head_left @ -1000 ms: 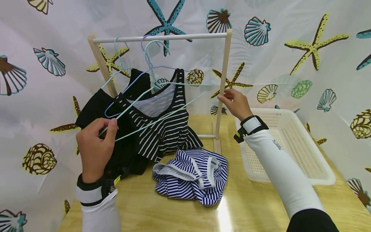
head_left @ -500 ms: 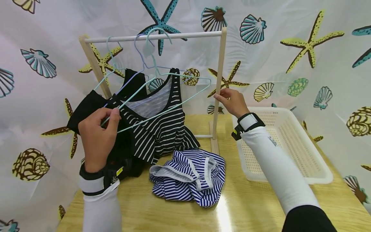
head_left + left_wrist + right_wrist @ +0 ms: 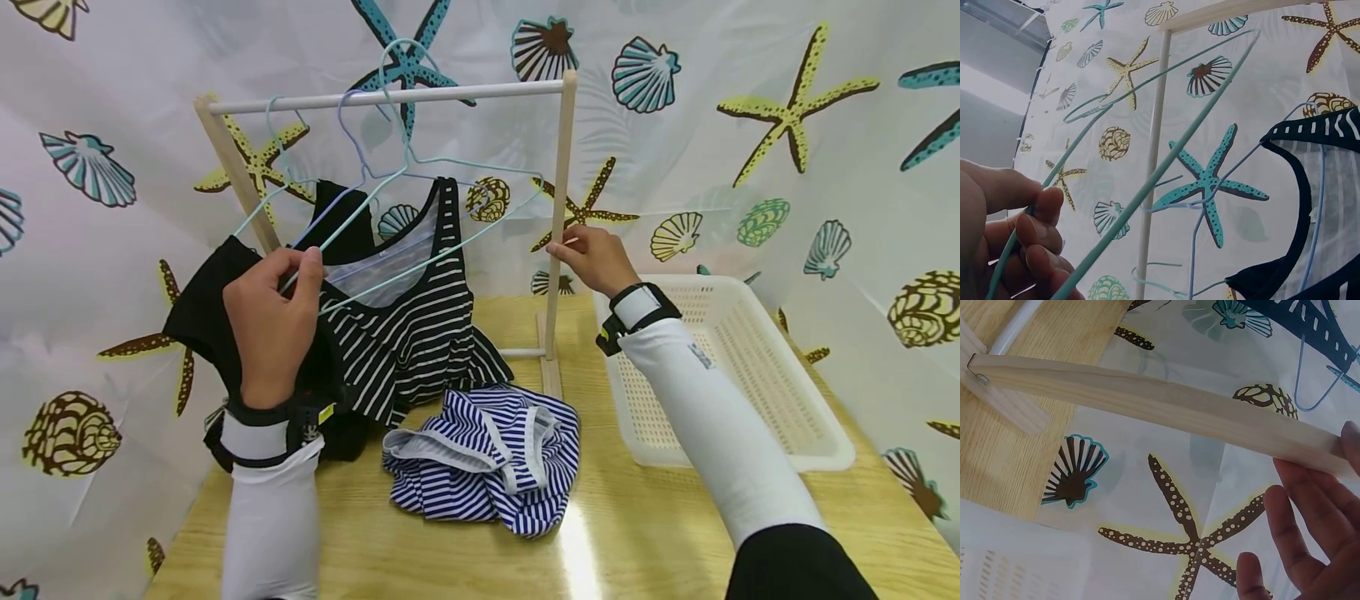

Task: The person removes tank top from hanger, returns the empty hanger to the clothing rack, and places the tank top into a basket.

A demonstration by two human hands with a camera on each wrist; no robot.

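Note:
My left hand (image 3: 273, 325) pinches a mint-green hanger (image 3: 1124, 215) by one end, between thumb and fingers. The hanger carries no garment, and its hook (image 3: 382, 71) rises above the white rod (image 3: 480, 93) of a small clothes rack. My right hand (image 3: 600, 258) holds the rack's wooden right post (image 3: 1147, 400), thumb on one side and fingertips on the other. Behind the green hanger, a black-and-white striped top (image 3: 412, 342) hangs on a purple hanger (image 3: 360, 167). Farther left, a black garment (image 3: 210, 300) hangs from another green hanger (image 3: 270, 133), partly hidden by my left hand.
A crumpled blue-and-white striped garment (image 3: 480, 467) lies on the wooden table (image 3: 420, 558) before the rack. To the right stands a white plastic basket (image 3: 817, 433), partly behind my right forearm. A shell-and-starfish patterned curtain (image 3: 720, 150) encloses the back and sides.
My left hand has lifted the green hanger up and slightly rightward, bringing its hook from around the rod's height to above it. My right hand keeps its hold on the post.

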